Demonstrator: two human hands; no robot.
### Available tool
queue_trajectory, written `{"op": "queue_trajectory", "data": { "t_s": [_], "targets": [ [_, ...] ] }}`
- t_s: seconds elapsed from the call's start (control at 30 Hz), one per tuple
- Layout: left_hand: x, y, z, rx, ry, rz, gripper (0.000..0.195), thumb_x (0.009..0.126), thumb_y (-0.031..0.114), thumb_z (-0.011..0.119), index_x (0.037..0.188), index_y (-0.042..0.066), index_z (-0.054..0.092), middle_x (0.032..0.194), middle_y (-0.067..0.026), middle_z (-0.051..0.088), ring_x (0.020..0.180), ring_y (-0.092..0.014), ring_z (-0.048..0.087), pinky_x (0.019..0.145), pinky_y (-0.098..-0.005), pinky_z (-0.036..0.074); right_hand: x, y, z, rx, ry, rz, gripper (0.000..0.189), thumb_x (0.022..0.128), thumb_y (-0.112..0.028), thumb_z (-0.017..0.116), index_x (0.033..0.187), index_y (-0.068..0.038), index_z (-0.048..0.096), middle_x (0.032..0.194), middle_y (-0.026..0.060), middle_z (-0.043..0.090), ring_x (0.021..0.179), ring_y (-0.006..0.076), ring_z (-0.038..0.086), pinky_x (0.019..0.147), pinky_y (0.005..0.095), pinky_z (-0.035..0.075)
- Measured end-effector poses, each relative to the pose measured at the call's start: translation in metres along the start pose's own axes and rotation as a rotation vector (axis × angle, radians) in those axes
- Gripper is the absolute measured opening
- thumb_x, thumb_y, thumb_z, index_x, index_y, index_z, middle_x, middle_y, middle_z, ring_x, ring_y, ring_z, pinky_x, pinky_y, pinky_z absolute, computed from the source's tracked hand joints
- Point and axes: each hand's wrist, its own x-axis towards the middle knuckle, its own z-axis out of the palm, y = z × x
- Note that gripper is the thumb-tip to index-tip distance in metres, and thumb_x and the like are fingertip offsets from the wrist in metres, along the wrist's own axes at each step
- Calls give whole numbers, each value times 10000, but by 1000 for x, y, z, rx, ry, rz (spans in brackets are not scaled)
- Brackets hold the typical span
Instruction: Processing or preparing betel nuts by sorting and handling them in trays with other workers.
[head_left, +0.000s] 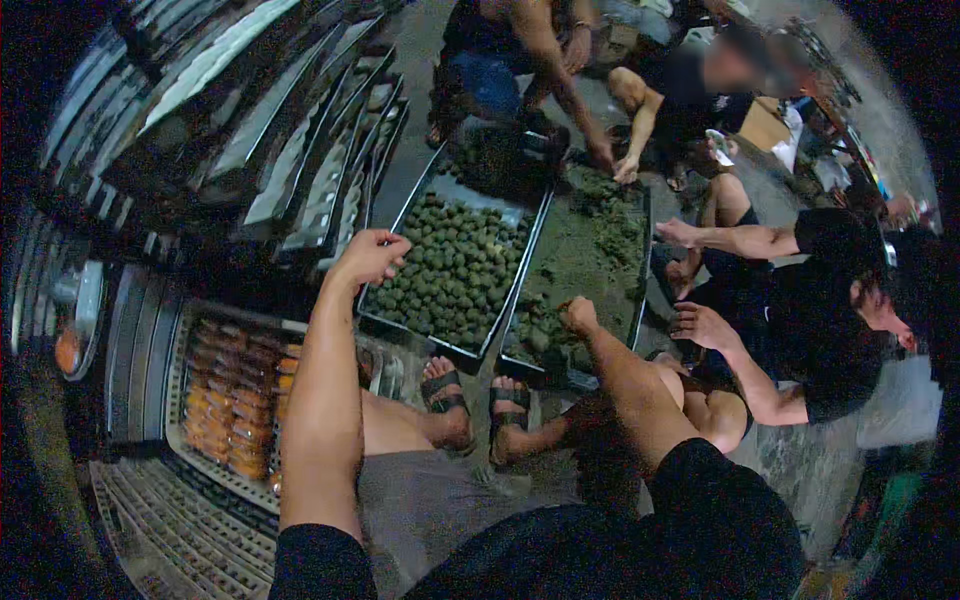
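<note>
My left hand (373, 255) hovers at the left rim of a metal tray (427, 169) with its fingers curled. Whether anything is inside them cannot be made out. Many small dark green balls (450, 262) fill most of that tray. My right hand (580, 315), its fingers bent downward, is over the near part of a second metal tray (555, 262). Loose green crumbly matter (615, 217) lies in this second tray, heaped along its right side and near end (536, 319). The fingertips of my right hand are hidden, so its grip is unclear.
Other people's hands (622, 165) reach over the second tray from the far end; another person's hands (705, 326) are at its right. On the left stand stacked metal trays (315, 150) and a plastic crate (176, 382) with wrapped orange items (229, 405). My sandalled feet (446, 390) are near the trays.
</note>
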Motion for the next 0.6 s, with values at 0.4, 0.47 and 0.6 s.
{"op": "queue_trajectory", "data": {
  "t_s": [0.4, 0.47, 0.6],
  "targets": [
    [-2, 2, 3, -75, -70, -39, 270, 807, 257, 591, 984, 59, 547, 700, -23, 570, 505, -92, 521, 395, -231, 378, -9, -51, -240, 47, 249, 379, 660, 695, -598, 579, 593, 54, 579, 597, 212, 568, 576, 340, 580, 558, 411, 473],
    [0, -12, -4, -100, -65, -47, 257, 807, 254, 590, 975, 64, 547, 705, -27, 571, 506, -98, 524, 393, -235, 382, -6, -55, -246, 83, 280, 401, 655, 691, -599, 584, 587, 48, 581, 596, 208, 568, 571, 339, 577, 560, 408, 476],
    [-14, -2, 5, -71, -50, -45, 263, 824, 267, 566, 981, 58, 538, 734, -44, 579, 530, -123, 546, 406, -238, 405, -17, -33, -212, 263, 343, 276, 555, 705, -537, 602, 681, 18, 609, 601, 160, 589, 559, 284, 581, 559, 392, 480]
  ]
}}
